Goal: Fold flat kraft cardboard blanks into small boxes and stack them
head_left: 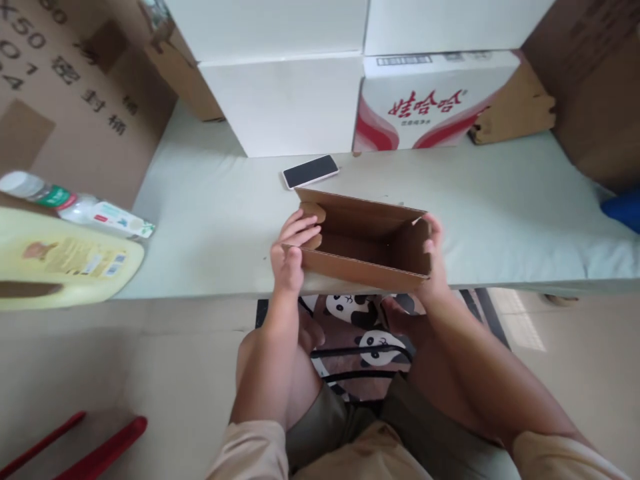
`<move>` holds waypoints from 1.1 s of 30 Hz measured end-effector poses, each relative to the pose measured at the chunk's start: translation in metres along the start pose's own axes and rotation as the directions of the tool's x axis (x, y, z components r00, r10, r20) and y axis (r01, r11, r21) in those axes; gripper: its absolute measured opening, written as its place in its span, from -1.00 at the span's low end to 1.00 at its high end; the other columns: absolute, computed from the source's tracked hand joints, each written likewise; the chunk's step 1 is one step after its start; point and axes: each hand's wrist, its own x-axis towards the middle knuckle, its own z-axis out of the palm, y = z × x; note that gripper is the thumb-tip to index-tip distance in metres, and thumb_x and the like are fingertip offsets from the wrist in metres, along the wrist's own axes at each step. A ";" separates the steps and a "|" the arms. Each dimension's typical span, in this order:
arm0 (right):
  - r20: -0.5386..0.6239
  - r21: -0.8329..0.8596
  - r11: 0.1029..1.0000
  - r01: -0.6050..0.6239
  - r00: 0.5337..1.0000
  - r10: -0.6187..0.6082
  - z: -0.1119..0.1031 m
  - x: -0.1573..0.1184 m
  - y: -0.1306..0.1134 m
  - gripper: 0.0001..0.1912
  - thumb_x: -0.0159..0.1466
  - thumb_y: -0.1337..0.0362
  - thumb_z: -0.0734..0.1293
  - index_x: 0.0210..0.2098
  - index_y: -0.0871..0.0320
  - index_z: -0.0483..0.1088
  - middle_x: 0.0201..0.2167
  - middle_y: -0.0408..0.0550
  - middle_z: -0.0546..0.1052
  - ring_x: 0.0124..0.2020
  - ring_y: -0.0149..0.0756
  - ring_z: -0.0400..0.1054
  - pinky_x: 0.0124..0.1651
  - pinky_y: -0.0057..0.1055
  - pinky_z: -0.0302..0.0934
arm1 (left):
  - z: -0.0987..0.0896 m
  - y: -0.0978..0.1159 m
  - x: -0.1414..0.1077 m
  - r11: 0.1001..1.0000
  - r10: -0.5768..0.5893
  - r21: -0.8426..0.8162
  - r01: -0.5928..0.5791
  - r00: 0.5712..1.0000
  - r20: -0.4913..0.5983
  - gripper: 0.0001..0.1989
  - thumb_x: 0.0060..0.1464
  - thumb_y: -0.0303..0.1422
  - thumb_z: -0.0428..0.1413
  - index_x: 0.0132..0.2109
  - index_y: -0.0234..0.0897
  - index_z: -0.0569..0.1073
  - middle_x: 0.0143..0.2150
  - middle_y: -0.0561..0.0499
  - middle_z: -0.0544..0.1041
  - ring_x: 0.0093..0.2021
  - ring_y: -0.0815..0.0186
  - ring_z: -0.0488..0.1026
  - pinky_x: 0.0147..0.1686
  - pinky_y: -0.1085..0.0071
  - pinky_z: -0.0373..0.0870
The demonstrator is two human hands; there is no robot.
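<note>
A small brown cardboard box (357,267) with its top open is between my hands at the front edge of the bed-like surface. My left hand (294,247) grips its left end, with fingers reaching over the rim to the inside and the thumb on the front corner. At the right end, my right hand (434,257) closes around the wall, its fingers mostly hidden behind the cardboard. Inside, the box looks dark, and I make out nothing in it. Just behind it lies a phone (311,171) with a dark screen.
White boxes (305,107) and a red-and-white carton (425,100) stand at the back of the pale green covering (215,213). To the left are a large carton (80,87), a clear bottle (90,203) and a yellow jug (75,260). Something blue (623,212) is at right.
</note>
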 end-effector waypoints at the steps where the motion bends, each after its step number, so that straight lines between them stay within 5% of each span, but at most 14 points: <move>1: -0.004 0.039 0.999 0.005 1.000 -0.005 -0.004 -0.002 0.000 -0.46 0.41 -0.20 0.08 0.30 -0.21 0.06 0.21 -0.04 0.40 0.15 -0.11 0.40 0.17 -0.04 0.37 | 0.003 -0.002 0.003 1.000 -0.015 0.012 0.015 1.000 -0.005 -0.32 0.35 0.18 -0.20 -0.11 -0.04 0.72 0.02 -0.04 0.69 0.29 0.03 0.47 0.34 -0.08 0.36; 9: -0.089 0.076 0.985 0.153 0.985 -0.146 -0.037 -0.005 0.014 -0.56 0.38 -0.13 0.15 0.17 -0.17 0.24 0.09 -0.03 0.38 0.15 -0.05 0.34 0.21 0.03 0.30 | 0.033 -0.009 0.011 0.993 -0.117 -0.007 0.117 0.993 0.016 -0.24 0.26 0.30 -0.20 -0.34 -0.04 0.72 -0.19 -0.04 0.69 0.23 0.02 0.52 0.36 -0.06 0.33; 15: -0.096 0.027 0.944 0.329 0.941 -0.325 -0.040 -0.002 0.002 -0.59 0.43 -0.06 0.16 0.22 -0.31 0.36 0.10 -0.05 0.34 0.22 -0.05 0.26 0.31 0.09 0.22 | 0.034 -0.009 0.008 0.993 -0.106 -0.045 0.107 0.994 0.014 -0.27 0.27 0.28 -0.18 -0.32 -0.03 0.73 -0.17 -0.05 0.67 0.24 0.02 0.50 0.35 -0.08 0.31; 20: -0.043 0.035 0.985 0.168 0.985 -0.167 -0.042 -0.002 0.007 -0.49 0.45 -0.10 0.14 0.34 -0.29 0.28 0.35 -0.13 0.29 0.44 -0.06 0.13 0.51 0.09 0.02 | 0.035 -0.016 0.011 0.986 -0.055 -0.153 0.063 0.997 0.052 -0.28 0.17 0.35 -0.09 -0.40 -0.06 0.70 -0.23 -0.08 0.63 0.24 -0.02 0.47 0.37 -0.12 0.29; 23: -0.062 0.128 0.991 0.041 0.998 -0.033 -0.042 0.001 0.011 -0.43 0.43 -0.19 0.13 0.36 -0.25 0.24 0.37 -0.14 0.33 0.43 -0.06 0.18 0.47 0.08 0.11 | 0.034 -0.020 0.013 0.947 -0.046 -0.308 0.085 0.990 0.133 -0.35 0.05 0.36 0.07 -0.34 -0.08 0.69 -0.12 -0.11 0.64 0.36 -0.07 0.36 0.40 -0.13 0.28; 27: -0.121 0.214 0.977 -0.006 0.992 0.033 -0.042 0.008 0.010 -0.36 0.37 -0.30 0.12 0.33 -0.25 0.24 0.34 -0.14 0.38 0.36 -0.07 0.30 0.40 0.03 0.24 | 0.026 -0.014 0.016 0.941 -0.092 -0.282 0.190 0.941 0.326 -0.68 -0.02 -0.01 0.41 -0.16 -0.03 0.69 0.14 -0.03 0.60 0.52 -0.05 0.14 0.53 -0.14 0.02; 31: -0.128 0.182 0.983 -0.035 0.990 0.059 -0.043 0.012 0.008 -0.54 0.40 -0.17 0.19 0.17 -0.19 0.42 0.25 -0.16 0.46 0.34 -0.11 0.30 0.45 -0.02 0.14 | 0.011 -0.002 0.023 0.942 -0.034 -0.277 0.189 0.875 0.482 -0.81 -0.01 -0.20 0.44 -0.20 0.03 0.71 0.40 0.11 0.41 0.56 -0.06 0.02 0.55 -0.19 -0.11; 33: -0.095 0.144 0.988 -0.061 0.993 0.075 -0.042 0.013 0.007 -0.61 0.38 -0.11 0.24 0.09 -0.16 0.44 0.13 -0.13 0.51 0.22 -0.11 0.39 0.35 -0.05 0.24 | 0.003 0.003 0.028 0.943 -0.015 -0.273 0.188 0.846 0.533 -0.86 -0.01 -0.21 0.44 -0.25 0.03 0.71 0.41 0.12 0.40 0.57 -0.06 -0.01 0.55 -0.21 -0.14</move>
